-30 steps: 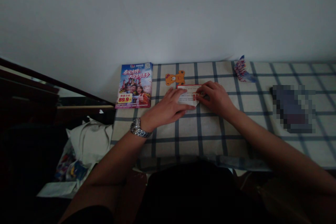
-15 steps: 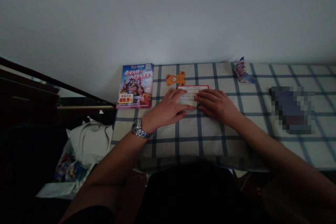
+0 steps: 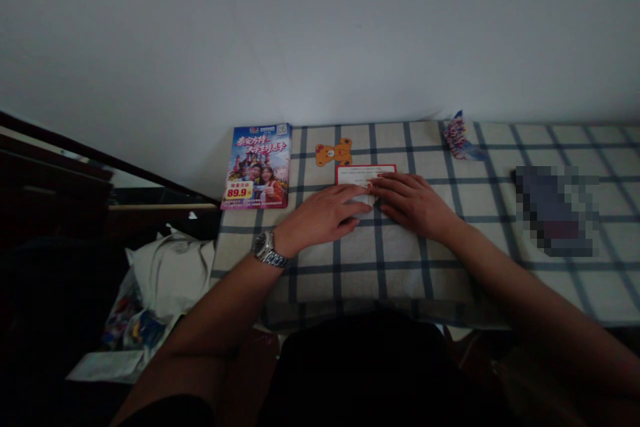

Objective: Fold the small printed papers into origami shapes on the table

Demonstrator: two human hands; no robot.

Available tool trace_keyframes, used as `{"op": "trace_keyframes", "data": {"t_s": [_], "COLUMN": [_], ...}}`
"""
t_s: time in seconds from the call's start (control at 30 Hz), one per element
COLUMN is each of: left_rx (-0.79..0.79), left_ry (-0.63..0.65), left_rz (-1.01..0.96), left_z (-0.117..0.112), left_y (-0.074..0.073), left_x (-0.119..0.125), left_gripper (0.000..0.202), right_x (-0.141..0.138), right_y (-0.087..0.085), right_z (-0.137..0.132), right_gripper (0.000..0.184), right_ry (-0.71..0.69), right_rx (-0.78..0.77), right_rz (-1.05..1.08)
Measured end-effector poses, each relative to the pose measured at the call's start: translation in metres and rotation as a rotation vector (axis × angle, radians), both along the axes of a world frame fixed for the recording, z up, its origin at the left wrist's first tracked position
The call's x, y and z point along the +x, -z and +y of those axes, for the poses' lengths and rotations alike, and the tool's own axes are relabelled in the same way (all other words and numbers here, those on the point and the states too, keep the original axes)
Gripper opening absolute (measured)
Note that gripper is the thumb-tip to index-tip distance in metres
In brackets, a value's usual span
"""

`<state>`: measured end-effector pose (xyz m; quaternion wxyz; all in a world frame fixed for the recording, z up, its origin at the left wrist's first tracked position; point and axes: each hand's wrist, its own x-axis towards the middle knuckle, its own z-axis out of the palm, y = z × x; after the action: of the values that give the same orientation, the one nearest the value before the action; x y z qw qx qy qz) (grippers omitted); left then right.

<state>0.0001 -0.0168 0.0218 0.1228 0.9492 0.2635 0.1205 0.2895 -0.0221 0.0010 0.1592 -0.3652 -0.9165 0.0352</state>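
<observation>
A white paper with a red border (image 3: 361, 176) lies on the checked tablecloth (image 3: 400, 247) near the wall. My left hand (image 3: 323, 213), a metal watch on its wrist, lies flat on the paper's lower left part with fingers stretched out. My right hand (image 3: 410, 201) lies flat on the paper's lower right part, fingers together and extended. The fingertips of both hands meet near the paper's middle. Much of the paper is hidden under them.
A colourful flyer (image 3: 259, 165) lies at the table's left edge. An orange bear cutout (image 3: 334, 152) sits just behind the paper. A small patterned folded piece (image 3: 457, 137) stands by the wall. A blurred dark object (image 3: 555, 210) lies right. Bags (image 3: 165, 273) sit on the floor left.
My right hand let go of the folded corner and came down flat on the paper. My left hand slid slightly towards me. The paper now lies pressed flat.
</observation>
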Motion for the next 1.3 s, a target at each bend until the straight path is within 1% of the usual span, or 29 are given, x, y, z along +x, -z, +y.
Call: {"op": "trace_keyframes", "data": {"t_s": [0.1,0.23,0.47,0.8,1.03,1.3], "left_rx": [0.004,0.019,0.012,0.017,0.015,0.012], "left_ry": [-0.004,-0.003,-0.013,-0.003,-0.016,-0.017], "left_rz": [-0.015,-0.029,-0.015,-0.028,-0.021,-0.010], "left_z": [0.0011,0.0017,0.0020,0.0021,0.0014,0.0006], "left_y": [0.0024,0.0031,0.0026,0.0035,-0.0014,-0.0002], "left_x": [0.0000,-0.0001,0.0007,0.0017,0.0036,0.0029], "left_gripper": [0.035,0.040,0.040,0.040,0.040,0.039], "right_x": [0.0012,0.0022,0.0032,0.0046,0.0035,0.0021], "right_y": [0.0020,0.0028,0.0025,0.0068,0.0041,0.0022], "right_z": [0.0018,0.0030,0.0037,0.0059,0.0051,0.0034], "right_gripper": [0.048,0.049,0.046,0.048,0.048,0.046], "right_ry": [0.000,-0.007,-0.011,-0.021,-0.015,0.000], "right_rx": [0.005,0.008,0.004,0.004,-0.012,-0.015], "right_rz": [0.006,0.010,0.003,0.016,0.016,0.005]}}
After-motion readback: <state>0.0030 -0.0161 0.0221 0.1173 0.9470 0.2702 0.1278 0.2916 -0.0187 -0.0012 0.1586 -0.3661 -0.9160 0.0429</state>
